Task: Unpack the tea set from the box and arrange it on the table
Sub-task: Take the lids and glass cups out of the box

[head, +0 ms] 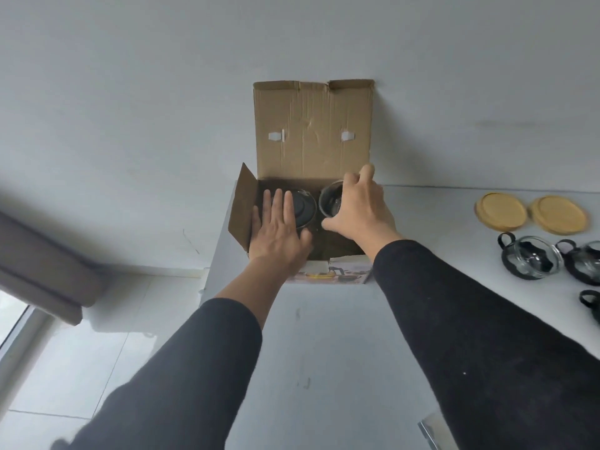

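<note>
Head view: box (pixel 311 125); two coasters (pixel 500 211); left hand (pixel 276 227) flat; right hand (pixel 357 203) grips cup (pixel 329 199).

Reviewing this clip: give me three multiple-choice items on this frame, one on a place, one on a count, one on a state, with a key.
1. Where is the glass cup that the right hand grips?
A. inside the cardboard box
B. on the floor
C. on a coaster

2. How many wooden coasters lie on the table?
A. one
B. two
C. four

3. How is the left hand?
A. a fist
B. flat, fingers straight
C. pinching a coaster

Key: A, the cup sits between the box walls; B, two round discs at right; B, the fingers lie spread over the box.
</note>
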`<state>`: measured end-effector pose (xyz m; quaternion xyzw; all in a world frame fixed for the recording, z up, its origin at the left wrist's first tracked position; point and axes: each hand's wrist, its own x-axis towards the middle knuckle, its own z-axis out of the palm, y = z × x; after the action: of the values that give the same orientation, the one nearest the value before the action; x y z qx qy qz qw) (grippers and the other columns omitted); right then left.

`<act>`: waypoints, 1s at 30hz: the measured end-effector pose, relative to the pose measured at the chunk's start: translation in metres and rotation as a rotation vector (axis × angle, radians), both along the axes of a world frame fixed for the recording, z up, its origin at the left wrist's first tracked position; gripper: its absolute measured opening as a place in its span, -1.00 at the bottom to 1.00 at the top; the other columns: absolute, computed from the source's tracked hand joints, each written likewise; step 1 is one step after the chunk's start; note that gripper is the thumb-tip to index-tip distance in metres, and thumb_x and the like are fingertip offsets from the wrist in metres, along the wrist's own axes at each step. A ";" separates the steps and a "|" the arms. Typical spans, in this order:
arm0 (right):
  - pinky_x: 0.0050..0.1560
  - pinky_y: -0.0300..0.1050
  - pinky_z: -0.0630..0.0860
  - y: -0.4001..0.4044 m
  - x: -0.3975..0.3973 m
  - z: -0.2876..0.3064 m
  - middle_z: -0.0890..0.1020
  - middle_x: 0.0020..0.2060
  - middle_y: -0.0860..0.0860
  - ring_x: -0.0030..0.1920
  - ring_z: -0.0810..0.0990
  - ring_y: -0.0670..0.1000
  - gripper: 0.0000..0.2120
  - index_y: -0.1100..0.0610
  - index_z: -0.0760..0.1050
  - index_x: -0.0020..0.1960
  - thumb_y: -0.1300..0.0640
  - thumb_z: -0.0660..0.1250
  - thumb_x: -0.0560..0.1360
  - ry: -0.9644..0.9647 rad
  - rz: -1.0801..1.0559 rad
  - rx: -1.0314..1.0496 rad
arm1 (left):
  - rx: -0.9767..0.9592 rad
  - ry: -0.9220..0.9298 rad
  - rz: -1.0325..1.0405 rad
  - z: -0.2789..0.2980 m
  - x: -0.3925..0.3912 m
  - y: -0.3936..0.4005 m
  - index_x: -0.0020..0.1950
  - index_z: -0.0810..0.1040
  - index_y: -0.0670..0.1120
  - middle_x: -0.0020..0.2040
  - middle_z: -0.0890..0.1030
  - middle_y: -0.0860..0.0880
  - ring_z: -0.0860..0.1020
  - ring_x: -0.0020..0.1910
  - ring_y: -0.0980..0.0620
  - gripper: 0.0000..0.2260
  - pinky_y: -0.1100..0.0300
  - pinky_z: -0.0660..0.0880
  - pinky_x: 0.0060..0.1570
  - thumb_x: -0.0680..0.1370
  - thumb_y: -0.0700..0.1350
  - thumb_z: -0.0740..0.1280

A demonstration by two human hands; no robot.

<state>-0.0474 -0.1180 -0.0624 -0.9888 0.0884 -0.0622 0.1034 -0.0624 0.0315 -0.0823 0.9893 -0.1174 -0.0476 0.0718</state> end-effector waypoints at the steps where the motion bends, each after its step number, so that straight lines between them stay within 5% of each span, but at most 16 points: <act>1: 0.02 0.04 0.56 -0.004 -0.004 0.005 0.29 0.13 0.11 0.02 0.50 0.16 -0.27 0.17 0.33 0.17 -0.13 0.55 0.16 -0.075 0.004 0.093 | -0.013 0.013 0.002 0.001 0.000 0.000 0.56 -0.23 -0.12 0.57 -0.21 -0.07 -0.30 0.53 -0.04 -0.38 -0.01 -0.26 0.51 0.60 0.06 -0.04; 6: 0.01 -0.23 0.44 -0.034 -0.028 0.025 0.34 0.13 0.12 0.12 0.41 0.11 -0.20 0.21 0.34 0.23 -0.01 0.58 0.11 -0.373 -0.065 0.402 | -0.042 -0.040 0.036 0.010 -0.004 -0.012 0.57 -0.18 -0.13 0.58 -0.17 -0.07 -0.28 0.54 -0.05 -0.39 -0.07 -0.26 0.48 0.61 0.09 -0.05; 11: -0.02 -0.23 0.38 -0.081 -0.077 0.022 0.41 0.02 0.06 0.06 0.43 0.10 -0.27 0.24 0.36 0.14 0.00 0.60 0.11 -0.541 -0.200 0.471 | -0.109 -0.173 -0.128 0.025 -0.025 -0.075 0.56 -0.16 -0.16 0.57 -0.16 -0.10 -0.26 0.54 -0.09 -0.40 -0.06 -0.26 0.48 0.60 0.08 -0.11; 15: 0.06 -0.26 0.33 -0.129 -0.126 0.002 0.44 0.07 0.10 0.11 0.44 0.12 -0.22 0.25 0.36 0.18 -0.04 0.62 0.12 -0.544 -0.390 0.491 | -0.178 -0.111 -0.274 0.017 -0.060 -0.143 0.56 -0.17 -0.17 0.57 -0.16 -0.09 -0.27 0.54 -0.08 -0.38 -0.01 -0.27 0.47 0.57 0.07 -0.13; 21: 0.19 -0.03 0.46 -0.199 -0.195 -0.046 0.43 0.12 0.10 0.16 0.44 0.11 -0.18 0.23 0.34 0.22 -0.05 0.62 0.12 -0.461 -0.532 0.507 | -0.185 0.107 -0.359 -0.033 -0.119 -0.226 0.55 -0.24 -0.16 0.56 -0.23 -0.07 -0.33 0.52 -0.04 -0.42 0.02 -0.28 0.49 0.64 0.04 -0.08; 30: 0.15 -0.06 0.44 -0.263 -0.231 -0.090 0.44 0.11 0.12 0.13 0.44 0.12 -0.15 0.27 0.35 0.23 -0.07 0.63 0.11 -0.366 -0.487 0.511 | -0.029 0.263 -0.251 -0.081 -0.147 -0.281 0.54 -0.28 -0.16 0.56 -0.26 -0.08 -0.32 0.52 -0.06 -0.43 -0.02 -0.22 0.50 0.65 0.05 -0.11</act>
<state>-0.2788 -0.3807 -0.1526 -0.8539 0.3132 -0.2360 0.3421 -0.2090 -0.2495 -0.1630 0.9510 -0.2303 -0.1837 0.0941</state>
